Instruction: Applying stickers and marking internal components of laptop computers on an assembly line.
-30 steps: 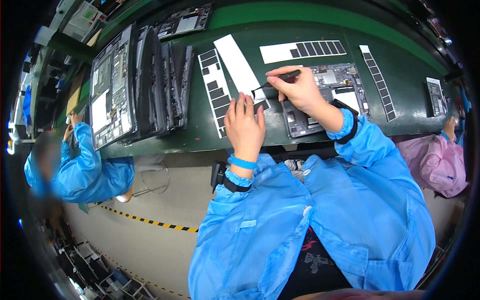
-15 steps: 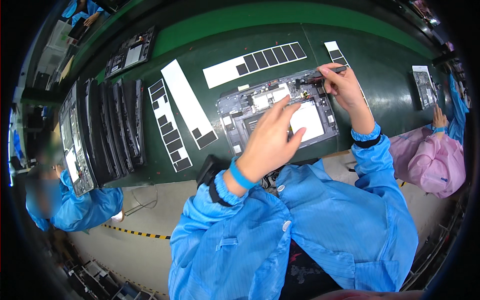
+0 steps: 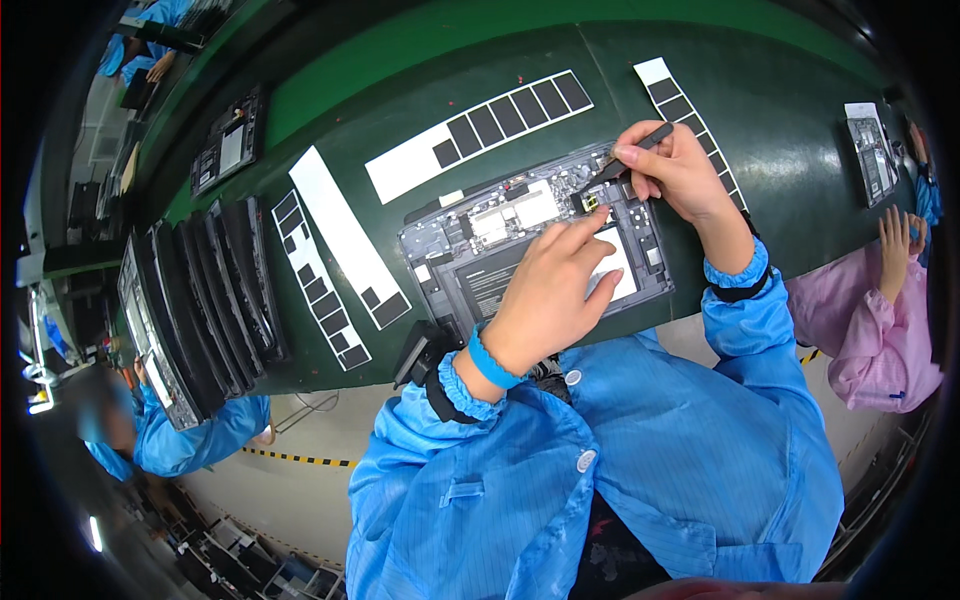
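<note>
An opened laptop or tablet chassis (image 3: 432, 240), with its circuit board and black battery exposed, lies on the green bench in front of me. My right hand (image 3: 678, 178) pinches black tweezers (image 3: 652, 138) whose dark tip slants down to the upper right part of the board. Over the lower middle of the chassis rests my left hand (image 3: 555, 295), fingers apart and holding nothing. Its index fingertip is beside a small yellow-marked part (image 3: 592, 203) close to the tweezers' tip. The left hand partly covers the battery and a white panel (image 3: 622, 270).
White strips with black rectangular pads lie behind (image 3: 510, 115), left (image 3: 318, 275) and right (image 3: 690, 120) of the chassis. Another white strip (image 3: 345, 220) lies at left. Several upright chassis (image 3: 215, 300) stand at far left. A person in pink (image 3: 865, 320) works at right.
The tweezers' tip has come down and left onto the board, with the right hand turned over it. My left index finger has moved close to that tip. The whole view has shifted slightly.
</note>
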Available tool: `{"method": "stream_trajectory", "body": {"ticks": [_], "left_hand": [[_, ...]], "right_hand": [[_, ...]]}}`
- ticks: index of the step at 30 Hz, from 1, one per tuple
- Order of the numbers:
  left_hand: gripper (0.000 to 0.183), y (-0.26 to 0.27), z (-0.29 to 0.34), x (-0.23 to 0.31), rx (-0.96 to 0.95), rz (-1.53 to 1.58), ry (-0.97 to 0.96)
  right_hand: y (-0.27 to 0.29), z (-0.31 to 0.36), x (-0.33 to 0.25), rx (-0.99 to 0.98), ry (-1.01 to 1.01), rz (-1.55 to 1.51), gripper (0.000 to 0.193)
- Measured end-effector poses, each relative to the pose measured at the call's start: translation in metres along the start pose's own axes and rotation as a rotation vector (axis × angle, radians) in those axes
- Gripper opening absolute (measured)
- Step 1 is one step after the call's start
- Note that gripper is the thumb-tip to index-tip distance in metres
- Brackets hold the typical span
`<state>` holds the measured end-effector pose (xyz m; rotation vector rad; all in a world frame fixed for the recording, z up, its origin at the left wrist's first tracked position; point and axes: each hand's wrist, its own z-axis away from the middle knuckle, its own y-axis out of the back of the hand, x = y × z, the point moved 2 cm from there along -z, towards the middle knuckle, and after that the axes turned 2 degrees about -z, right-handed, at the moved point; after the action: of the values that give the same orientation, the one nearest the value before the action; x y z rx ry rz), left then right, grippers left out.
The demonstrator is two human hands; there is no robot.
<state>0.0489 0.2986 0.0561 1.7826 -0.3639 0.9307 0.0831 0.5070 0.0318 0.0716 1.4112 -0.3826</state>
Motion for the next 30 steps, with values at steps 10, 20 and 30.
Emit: {"method": "stream_trajectory", "body": {"ticks": [10,20,30], "left_hand": [[0.018,-0.0015,0.0004,0.0007,0.007,-0.013,0.010],[0.016,-0.0021,0.0013,-0.0007,0.039,-0.034,-0.017],[0.046,-0.0100,0.0022,0.0017,0.062,-0.445,-0.039]], "right_hand": [[-0.0013,-0.0041,0.0078,0.114,0.026,0.037,0.017],[-0.0005,-0.0056,0.0071,0.110,0.006,-0.012,0.017],[0.0010,-0.0059,0.0080,0.104,0.010,-0.023,0.018]]}}
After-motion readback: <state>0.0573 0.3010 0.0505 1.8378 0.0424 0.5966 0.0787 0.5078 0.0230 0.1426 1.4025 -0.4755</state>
